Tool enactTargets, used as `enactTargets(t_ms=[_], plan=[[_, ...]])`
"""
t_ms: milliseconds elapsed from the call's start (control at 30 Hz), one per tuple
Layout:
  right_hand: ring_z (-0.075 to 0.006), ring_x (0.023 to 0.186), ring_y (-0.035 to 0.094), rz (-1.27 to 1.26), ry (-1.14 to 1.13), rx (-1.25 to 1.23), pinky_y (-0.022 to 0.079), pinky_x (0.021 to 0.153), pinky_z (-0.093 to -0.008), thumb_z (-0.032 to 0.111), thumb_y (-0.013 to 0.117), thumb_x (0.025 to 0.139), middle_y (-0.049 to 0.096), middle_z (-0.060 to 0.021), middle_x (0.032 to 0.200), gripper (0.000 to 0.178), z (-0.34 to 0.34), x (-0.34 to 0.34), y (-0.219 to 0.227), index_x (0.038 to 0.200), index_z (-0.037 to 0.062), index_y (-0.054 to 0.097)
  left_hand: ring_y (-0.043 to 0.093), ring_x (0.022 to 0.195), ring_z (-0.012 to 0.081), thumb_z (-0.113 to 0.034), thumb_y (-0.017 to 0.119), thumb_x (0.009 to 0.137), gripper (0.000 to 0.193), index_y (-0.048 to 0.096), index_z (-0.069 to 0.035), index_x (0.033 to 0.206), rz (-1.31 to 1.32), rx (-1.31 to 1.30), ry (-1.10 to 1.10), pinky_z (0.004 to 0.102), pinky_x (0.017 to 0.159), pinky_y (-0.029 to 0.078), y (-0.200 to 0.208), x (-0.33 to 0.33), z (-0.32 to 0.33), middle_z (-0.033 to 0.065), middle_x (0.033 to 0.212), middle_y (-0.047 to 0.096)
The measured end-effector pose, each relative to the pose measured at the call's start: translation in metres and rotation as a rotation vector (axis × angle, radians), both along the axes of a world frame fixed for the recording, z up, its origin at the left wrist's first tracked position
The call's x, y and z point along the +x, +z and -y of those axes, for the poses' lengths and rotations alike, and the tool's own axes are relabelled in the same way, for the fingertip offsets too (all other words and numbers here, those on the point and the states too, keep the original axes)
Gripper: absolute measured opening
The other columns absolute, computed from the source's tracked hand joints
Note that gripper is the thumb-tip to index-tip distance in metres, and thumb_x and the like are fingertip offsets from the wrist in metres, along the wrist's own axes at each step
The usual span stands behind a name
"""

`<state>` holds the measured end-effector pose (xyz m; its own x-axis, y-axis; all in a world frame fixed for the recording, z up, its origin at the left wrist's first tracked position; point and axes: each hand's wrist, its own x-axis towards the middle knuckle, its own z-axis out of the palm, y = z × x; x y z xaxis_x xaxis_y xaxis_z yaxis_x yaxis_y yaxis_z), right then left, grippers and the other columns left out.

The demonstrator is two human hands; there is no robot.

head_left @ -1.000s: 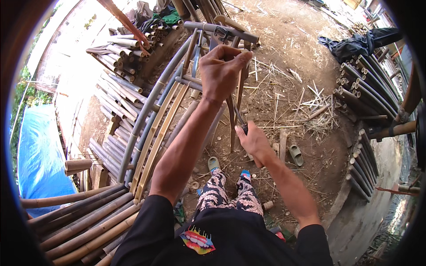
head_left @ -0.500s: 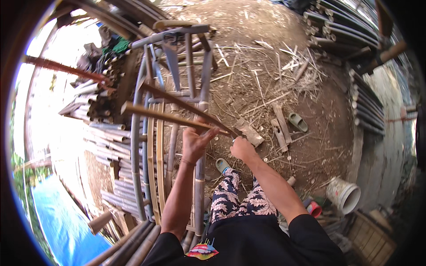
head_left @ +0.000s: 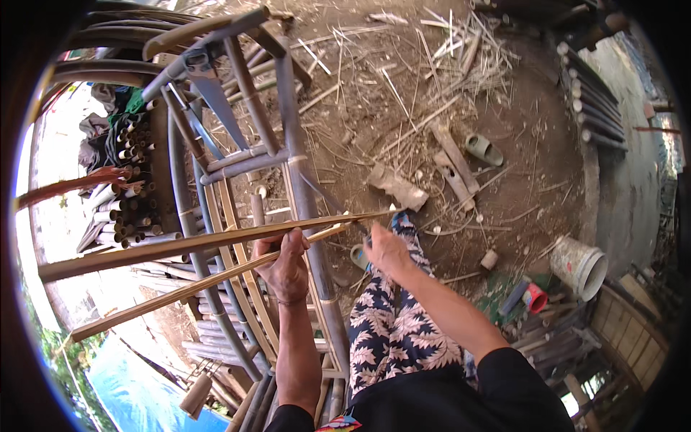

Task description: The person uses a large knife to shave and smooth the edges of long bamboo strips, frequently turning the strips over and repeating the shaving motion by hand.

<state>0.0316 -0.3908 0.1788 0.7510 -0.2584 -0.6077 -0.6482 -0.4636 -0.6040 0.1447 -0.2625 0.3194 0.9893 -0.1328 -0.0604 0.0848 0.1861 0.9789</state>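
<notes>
Two long, narrow bamboo strips, an upper one and a lower one, run from the left side to in front of my body. My left hand is closed around them near their right ends, where they lie close together; towards the left they spread apart. My right hand is closed on the handle of a long dark-bladed knife. Its blade slants up and left, crossing by the strips' right ends. Much of the handle is hidden by my fingers.
Left of me stands a bamboo frame, with a handsaw hanging from its top bar. Bamboo offcuts, shavings and a slipper lie on the dirt floor. A white bucket lies tipped at right.
The strips have swung left and nearer me, and their left ends lie farther out. The knife blade now shows apart from them, slanting up-left. The whole view has shifted.
</notes>
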Motion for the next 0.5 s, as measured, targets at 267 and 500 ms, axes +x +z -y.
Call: enactTargets(t_ms=[267, 500], plan=[[-0.0426, 0.095, 0.065, -0.278, 0.014, 0.072, 0.052, 0.084, -0.0479, 0.014, 0.062, 0.08, 0.065, -0.0314, 0.096, 0.033, 0.01, 0.002, -0.1, 0.103, -0.0097, 0.059, 0.05, 0.063, 0.0102, -0.012, 0.07, 0.087, 0.018, 0.052, -0.006, 0.086, 0.091, 0.056, 0.039, 0.0233, 0.058, 0.044, -0.014, 0.026, -0.002, 0.0016, 0.074, 0.048], [-0.0242, 0.059, 0.063, -0.227, 0.119, 0.331, 0.052, 0.052, -0.0369, 0.025, 0.064, 0.082, 0.065, -0.0164, 0.073, 0.029, 0.035, 0.013, -0.126, 0.086, -0.0037, 0.063, 0.027, 0.048, 0.0023, -0.007, 0.064, 0.09, 0.016, 0.048, -0.009, 0.088, 0.018, -0.106, 0.007, 0.0188, 0.043, 0.025, -0.03, 0.044, -0.016, -0.0075, 0.06, 0.032]])
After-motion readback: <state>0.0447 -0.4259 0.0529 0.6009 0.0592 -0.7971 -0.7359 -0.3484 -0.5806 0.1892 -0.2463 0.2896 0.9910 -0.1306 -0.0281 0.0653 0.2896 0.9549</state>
